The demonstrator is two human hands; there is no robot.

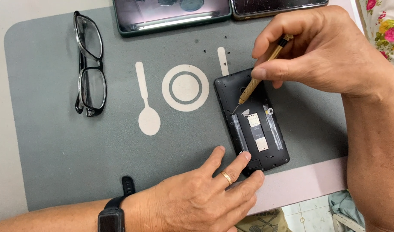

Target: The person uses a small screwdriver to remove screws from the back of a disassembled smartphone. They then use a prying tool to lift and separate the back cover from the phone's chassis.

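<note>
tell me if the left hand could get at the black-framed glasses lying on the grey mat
Probably yes: the left hand rests on the opened black phone, and only bare grey mat lies between it and the black-framed glasses.

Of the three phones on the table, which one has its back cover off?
The black phone lying on the grey mat, steadied by the left hand, shows its inner parts. The two phones at the top edge are closed.
</note>
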